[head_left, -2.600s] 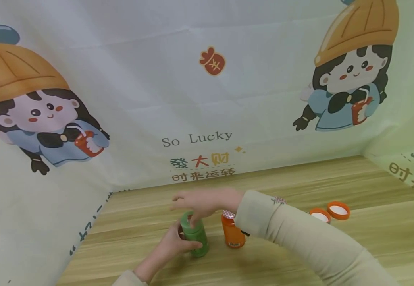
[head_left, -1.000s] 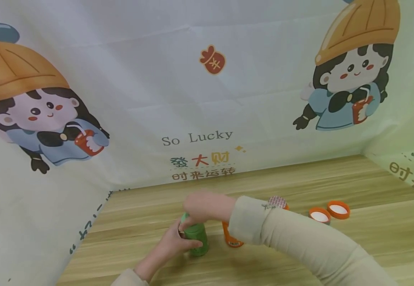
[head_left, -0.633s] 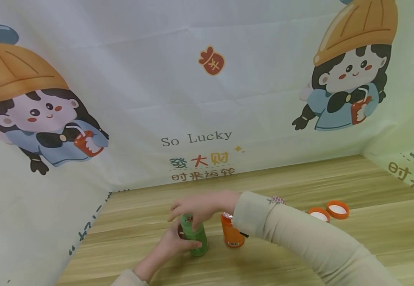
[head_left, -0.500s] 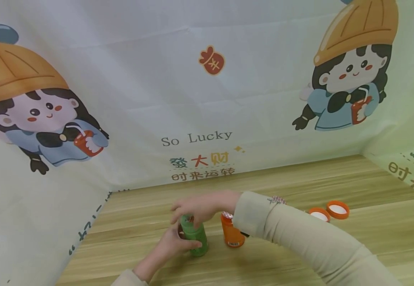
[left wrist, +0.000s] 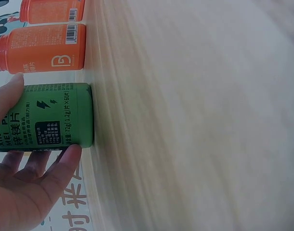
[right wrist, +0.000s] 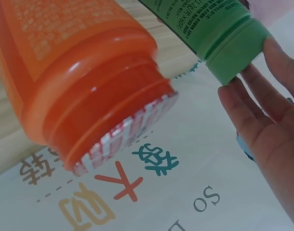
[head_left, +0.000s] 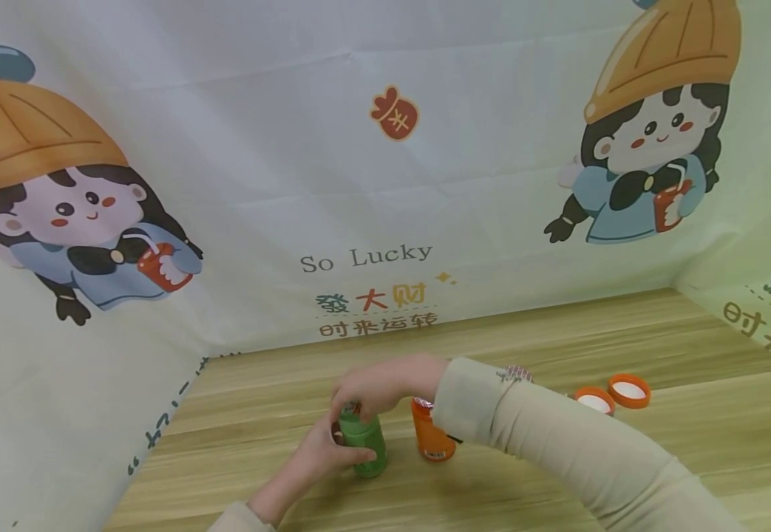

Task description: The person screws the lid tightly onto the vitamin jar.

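A green bottle (head_left: pixel 368 447) with a printed label stands upright on the wooden tabletop. My left hand (head_left: pixel 318 452) grips its body, thumb on the near side and fingers behind, as the left wrist view also shows. My right hand (head_left: pixel 377 386) reaches over from above, its fingers bent about the ribless green cap (right wrist: pixel 238 52). In the right wrist view, the thumb and fingertips press opposite sides of that cap, which sits on the bottle's neck. Just right of it stands an orange bottle (head_left: pixel 433 436), uncapped, with a patterned seal (right wrist: pixel 127 134) across its mouth.
Behind my right sleeve (head_left: pixel 545 428) a second orange bottle (left wrist: pixel 53 10) is mostly hidden in the head view. Two orange lids (head_left: pixel 631 390) lie upturned on the table (head_left: pixel 704 428) at right. Printed cloth walls (head_left: pixel 372 185) border the table's back and sides.
My right hand twisted around at the cap, loosened with fingers spread, and has now drawn its fingers in about the cap again. My left hand and the green bottle have stayed in place.
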Demonstrator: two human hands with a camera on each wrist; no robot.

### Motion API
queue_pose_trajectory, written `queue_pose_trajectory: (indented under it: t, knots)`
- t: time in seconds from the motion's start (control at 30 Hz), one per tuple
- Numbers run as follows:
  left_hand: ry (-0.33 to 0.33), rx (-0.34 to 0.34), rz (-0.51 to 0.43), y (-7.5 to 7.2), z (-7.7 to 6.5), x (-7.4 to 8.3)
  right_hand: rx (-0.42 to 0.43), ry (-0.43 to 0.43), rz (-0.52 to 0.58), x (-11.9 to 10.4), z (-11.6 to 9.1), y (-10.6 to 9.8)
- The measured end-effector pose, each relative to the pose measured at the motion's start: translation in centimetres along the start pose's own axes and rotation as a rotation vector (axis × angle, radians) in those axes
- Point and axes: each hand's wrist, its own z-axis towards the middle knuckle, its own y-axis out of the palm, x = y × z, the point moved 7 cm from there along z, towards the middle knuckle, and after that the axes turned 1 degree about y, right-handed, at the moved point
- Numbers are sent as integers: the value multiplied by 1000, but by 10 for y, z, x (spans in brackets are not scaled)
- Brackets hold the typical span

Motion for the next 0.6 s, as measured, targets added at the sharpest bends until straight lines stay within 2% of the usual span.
queue_pose_trajectory:
  t: [0.3,0.6]
  knots:
    - [-1,-21,-28,1,-1,0,51,86,-5,4,2,1]
    - [63,-37,-33,1,1,2,152,192,9,9,4,1]
